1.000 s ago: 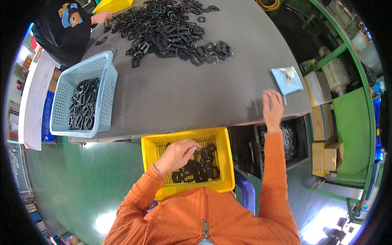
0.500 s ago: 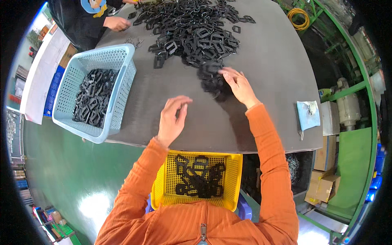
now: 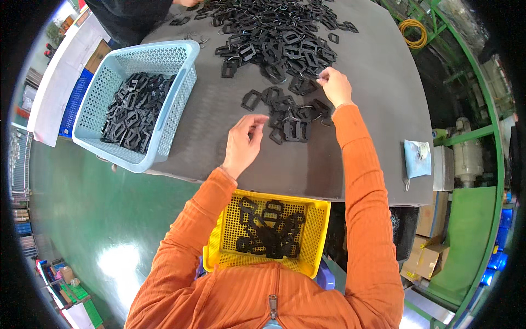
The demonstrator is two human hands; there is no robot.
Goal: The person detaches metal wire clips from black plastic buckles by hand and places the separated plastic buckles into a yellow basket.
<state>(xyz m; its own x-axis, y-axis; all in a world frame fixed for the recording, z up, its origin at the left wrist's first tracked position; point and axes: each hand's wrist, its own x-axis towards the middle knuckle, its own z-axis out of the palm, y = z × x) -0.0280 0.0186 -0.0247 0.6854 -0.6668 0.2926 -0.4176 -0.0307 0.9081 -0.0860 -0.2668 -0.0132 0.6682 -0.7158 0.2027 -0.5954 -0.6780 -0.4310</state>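
A large heap of black frame-shaped buckles (image 3: 279, 38), some with metal wire parts, covers the far middle of the table. Nearer to me, a smaller cluster of the same buckles (image 3: 296, 126) lies loose. My right hand (image 3: 335, 88) is at the near right edge of the heap, thumb and fingers pinched together; what they hold, if anything, is hidden. Just left of the small cluster, my left hand (image 3: 245, 143) hovers with loosely curved fingers, thumb apart, and nothing visible in it. Below the table edge, a yellow basket (image 3: 320, 230) in front of my body contains several black buckles.
A light blue basket (image 3: 189, 60) part full of black buckles stands on the table's left side. Another person's dark sleeve (image 3: 131, 19) is at the far left. A blue packet (image 3: 417, 159) lies near the right edge. Green metal framework (image 3: 493, 142) stands beyond it.
My right hand has moved up to the heap's edge. Buckles that were blurred under it now lie spread nearer to me. My left hand has come right, closer to them.
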